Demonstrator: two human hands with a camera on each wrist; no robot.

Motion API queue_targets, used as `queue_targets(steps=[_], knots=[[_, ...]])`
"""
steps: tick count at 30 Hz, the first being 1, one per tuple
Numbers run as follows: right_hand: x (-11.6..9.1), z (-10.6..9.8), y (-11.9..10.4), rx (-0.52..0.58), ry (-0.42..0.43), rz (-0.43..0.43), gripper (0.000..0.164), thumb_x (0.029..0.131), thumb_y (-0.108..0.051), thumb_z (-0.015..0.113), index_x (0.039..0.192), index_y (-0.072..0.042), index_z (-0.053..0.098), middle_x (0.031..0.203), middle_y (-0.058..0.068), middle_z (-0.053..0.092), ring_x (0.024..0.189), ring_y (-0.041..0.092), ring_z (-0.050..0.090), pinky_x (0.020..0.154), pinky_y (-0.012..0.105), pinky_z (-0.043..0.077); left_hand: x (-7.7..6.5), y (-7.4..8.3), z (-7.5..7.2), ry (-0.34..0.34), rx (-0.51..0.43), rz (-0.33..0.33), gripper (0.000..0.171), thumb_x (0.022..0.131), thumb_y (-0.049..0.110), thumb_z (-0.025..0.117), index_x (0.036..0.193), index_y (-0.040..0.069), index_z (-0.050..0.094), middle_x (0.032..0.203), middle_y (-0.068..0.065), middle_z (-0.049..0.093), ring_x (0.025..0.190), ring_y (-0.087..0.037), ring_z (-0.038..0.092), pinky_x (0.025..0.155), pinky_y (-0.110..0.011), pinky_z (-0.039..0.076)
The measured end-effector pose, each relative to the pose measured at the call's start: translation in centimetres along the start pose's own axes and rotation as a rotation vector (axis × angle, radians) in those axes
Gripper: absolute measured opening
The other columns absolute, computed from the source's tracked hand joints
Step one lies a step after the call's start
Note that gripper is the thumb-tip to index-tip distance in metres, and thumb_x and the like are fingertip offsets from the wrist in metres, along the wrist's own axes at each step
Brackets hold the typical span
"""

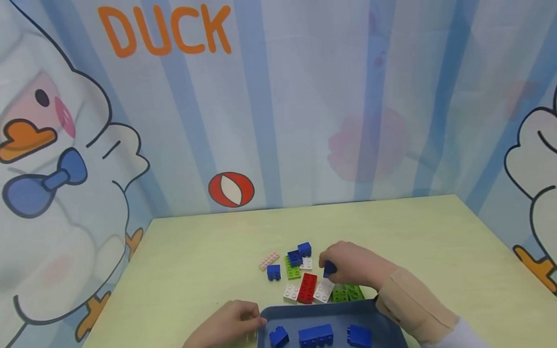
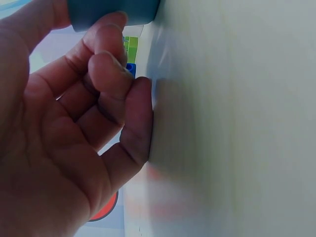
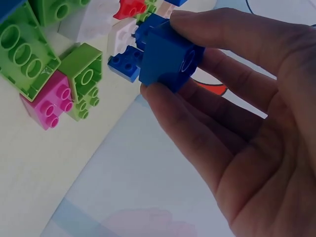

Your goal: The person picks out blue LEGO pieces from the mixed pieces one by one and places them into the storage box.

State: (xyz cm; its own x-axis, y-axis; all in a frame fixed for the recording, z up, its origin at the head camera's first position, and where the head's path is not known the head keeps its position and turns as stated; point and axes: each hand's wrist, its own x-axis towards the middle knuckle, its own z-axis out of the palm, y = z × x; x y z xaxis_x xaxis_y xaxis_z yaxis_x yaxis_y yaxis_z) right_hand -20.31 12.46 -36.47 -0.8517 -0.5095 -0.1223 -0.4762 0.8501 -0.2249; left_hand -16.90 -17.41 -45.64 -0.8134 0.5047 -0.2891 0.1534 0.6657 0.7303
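Note:
My right hand (image 1: 355, 264) pinches a blue toy brick (image 3: 168, 57) between thumb and fingers, above the loose bricks behind the tray. My left hand (image 1: 229, 323) holds the grey-blue tray (image 1: 301, 310) at its far left corner, thumb and index finger at the rim, other fingers curled close to the table in the left wrist view. Inside the tray lie several blue bricks, among them a long one (image 1: 316, 336), a small one (image 1: 279, 338) and a flat-looking one (image 1: 359, 336). Part of the held brick is hidden by my fingers in the head view.
Behind the tray lie a red brick (image 1: 308, 287), white bricks (image 1: 291, 292), green bricks (image 1: 340, 293), a pale pink brick (image 1: 269, 260) and loose blue bricks (image 1: 273, 272). A bright pink brick (image 3: 49, 101) shows in the right wrist view. A duck-print curtain (image 1: 299, 118) stands behind the table.

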Motion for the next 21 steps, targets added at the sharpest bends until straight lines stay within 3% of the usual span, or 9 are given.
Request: queue_targets(steps=[10, 21], knots=[[-2.3, -0.3, -1.1, -0.020, -0.022, -0.080, 0.027, 0.077, -0.019, 0.077, 0.102, -0.017, 0.068, 0.094, -0.008, 0.064, 0.083, 0.008, 0.056, 0.082, 0.034, 0.048, 0.0, 0.0, 0.1, -0.002, -0.003, 0.009, 0.026, 0.089, 0.042, 0.060, 0.078, 0.018, 0.063, 0.067, 0.006, 0.056, 0.064, -0.010, 0.050, 0.060, -0.026, 0.039], [-4.8, 0.2, -2.8, 0.047, -0.069, -0.182, 0.025, 0.078, -0.023, 0.075, 0.102, -0.024, 0.066, 0.094, -0.012, 0.059, 0.078, 0.003, 0.050, 0.077, 0.028, 0.048, -0.1, 0.0, -0.1, 0.000, 0.007, 0.027, 0.025, 0.089, 0.041, 0.060, 0.078, 0.019, 0.062, 0.068, 0.006, 0.056, 0.065, -0.010, 0.050, 0.059, -0.026, 0.038]])
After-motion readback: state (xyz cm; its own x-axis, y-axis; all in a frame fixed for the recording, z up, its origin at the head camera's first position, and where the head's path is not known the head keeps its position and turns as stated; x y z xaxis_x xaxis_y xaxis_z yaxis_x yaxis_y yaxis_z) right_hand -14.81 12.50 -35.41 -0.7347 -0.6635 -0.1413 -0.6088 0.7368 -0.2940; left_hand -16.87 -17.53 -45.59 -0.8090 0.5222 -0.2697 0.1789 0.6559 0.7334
